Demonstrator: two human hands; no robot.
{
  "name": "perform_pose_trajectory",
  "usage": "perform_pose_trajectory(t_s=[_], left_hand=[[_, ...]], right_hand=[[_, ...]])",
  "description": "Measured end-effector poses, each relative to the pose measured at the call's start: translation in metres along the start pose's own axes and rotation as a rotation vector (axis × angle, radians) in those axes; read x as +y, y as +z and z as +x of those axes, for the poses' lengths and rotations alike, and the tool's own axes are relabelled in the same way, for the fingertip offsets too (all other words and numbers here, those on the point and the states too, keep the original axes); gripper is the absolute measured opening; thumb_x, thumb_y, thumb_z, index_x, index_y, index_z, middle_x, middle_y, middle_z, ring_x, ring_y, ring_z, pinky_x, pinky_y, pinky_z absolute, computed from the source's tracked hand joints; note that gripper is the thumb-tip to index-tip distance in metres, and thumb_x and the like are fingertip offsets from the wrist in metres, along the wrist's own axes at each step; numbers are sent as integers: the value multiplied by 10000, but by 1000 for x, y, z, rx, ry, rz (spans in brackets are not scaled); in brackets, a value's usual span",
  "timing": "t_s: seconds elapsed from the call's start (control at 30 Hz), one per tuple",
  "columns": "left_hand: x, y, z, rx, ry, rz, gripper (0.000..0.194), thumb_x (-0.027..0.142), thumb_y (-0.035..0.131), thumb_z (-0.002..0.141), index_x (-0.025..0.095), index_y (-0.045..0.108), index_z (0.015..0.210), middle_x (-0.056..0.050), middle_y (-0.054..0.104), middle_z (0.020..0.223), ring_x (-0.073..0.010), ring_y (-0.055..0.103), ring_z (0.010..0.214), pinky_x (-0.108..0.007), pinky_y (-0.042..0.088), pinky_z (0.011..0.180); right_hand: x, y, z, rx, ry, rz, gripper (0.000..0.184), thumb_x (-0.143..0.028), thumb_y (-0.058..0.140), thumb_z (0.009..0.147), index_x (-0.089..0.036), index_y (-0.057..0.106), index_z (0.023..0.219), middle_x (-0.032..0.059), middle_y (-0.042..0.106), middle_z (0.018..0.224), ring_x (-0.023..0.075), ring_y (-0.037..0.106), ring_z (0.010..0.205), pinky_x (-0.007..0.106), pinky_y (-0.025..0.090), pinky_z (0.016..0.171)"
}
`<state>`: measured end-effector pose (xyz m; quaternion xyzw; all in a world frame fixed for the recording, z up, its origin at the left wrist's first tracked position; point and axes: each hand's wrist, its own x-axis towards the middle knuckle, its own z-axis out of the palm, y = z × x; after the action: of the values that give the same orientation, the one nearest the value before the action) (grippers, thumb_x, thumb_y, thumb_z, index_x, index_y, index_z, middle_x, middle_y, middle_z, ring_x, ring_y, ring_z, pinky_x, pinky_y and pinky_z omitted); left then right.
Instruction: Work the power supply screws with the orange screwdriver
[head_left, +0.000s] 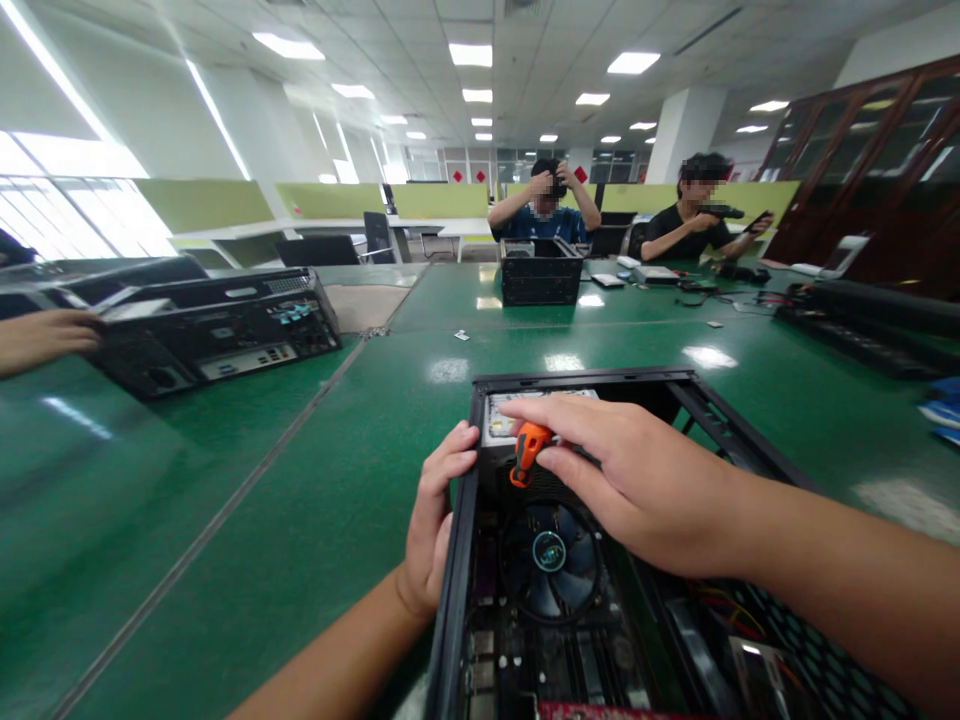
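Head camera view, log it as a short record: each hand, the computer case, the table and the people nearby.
Left hand: fingers against the picture-left rim of the open black metal computer case
Right hand: over the case, holding an orange-and-black tool handle; its tip is hidden
Inside case: round dark fan with a light emblem
Table: glossy green tabletop
Picture left: co-worker's hand at another black case
Far side: two seated people, one with both hands raised to the head
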<state>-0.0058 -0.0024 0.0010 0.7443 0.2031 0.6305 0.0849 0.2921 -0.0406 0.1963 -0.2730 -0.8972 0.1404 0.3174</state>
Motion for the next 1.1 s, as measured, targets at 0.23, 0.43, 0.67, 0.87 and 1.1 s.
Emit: perform_pose_trajectory(t_s=[0.23, 0.43, 0.67, 0.87, 1.1], left_hand=[[3, 3, 4, -7, 9, -8, 507, 416, 643, 1330, 327, 709, 1825, -122, 799, 1849, -327, 712, 1825, -548, 584, 1536], [3, 0, 3, -14, 7, -11, 521, 379, 681, 1308, 337, 711, 1826, -114, 793, 1859, -328, 706, 1831, -559, 587, 1535], [-2, -1, -2, 16, -18, -14, 502, 402, 725, 1287, 336, 733, 1784, -128, 806, 1838, -358, 725, 1816, -595, 609, 1526], [-1, 1, -1, 29, -27, -13, 509, 374, 744, 1264, 341, 745, 1772, -123, 809, 1831, -360, 742, 1795, -604, 628, 1511], [2, 2, 1, 19, -17, -5, 560, 363, 785, 1232, 366, 721, 1788, -114, 789, 1851, -359, 755, 1774, -600, 604, 1523]], right_hand=[[-5, -5, 2, 28, 42, 6, 532, -165, 556, 1257, -55, 837, 1695, 240, 901, 1699, 357, 902, 1564, 549, 719, 1383], [-4, -6, 4, 19, 60, 28, 524, -176, 572, 1253, -82, 839, 1693, 235, 892, 1718, 364, 886, 1585, 579, 703, 1387], [-10, -5, 7, -7, 162, 59, 278, -222, 743, 1203, -187, 947, 1389, 174, 992, 1438, 358, 951, 1291, 542, 765, 1165], [-15, -9, 2, 32, 100, 180, 453, -235, 614, 1263, -180, 856, 1642, 175, 912, 1698, 339, 872, 1595, 569, 680, 1405], [-25, -15, 5, -79, 32, 313, 436, -182, 619, 1241, -159, 867, 1599, 149, 919, 1701, 292, 881, 1592, 493, 674, 1421]])
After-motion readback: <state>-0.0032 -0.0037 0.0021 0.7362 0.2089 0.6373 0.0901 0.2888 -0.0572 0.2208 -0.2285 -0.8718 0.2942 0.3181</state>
